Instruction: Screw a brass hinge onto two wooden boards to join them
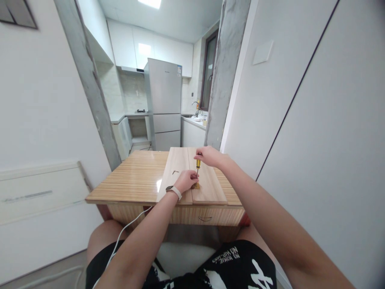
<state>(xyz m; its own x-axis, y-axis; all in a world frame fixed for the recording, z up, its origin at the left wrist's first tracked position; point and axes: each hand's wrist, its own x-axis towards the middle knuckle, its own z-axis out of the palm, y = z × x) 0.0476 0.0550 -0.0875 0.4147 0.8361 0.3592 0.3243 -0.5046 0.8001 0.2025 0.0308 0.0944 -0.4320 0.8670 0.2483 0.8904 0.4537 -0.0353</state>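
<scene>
My right hand (207, 154) pinches the screwdriver (198, 163) by its handle, long axis nearly upright, pointing down toward the brass-coloured plate (196, 186) on the boards (210, 192). My left hand (186, 180) bends beside it, grip unclear; the counter (135, 176) extends widest leftward.

Right hand (207, 155) — on yellow screwdriver (198, 163)

Yellow-handled screwdriver (198, 163), nearly upright, over a small brass-coloured plate (196, 186) atop pale, side-by-side wooden boards (210, 188)
</scene>
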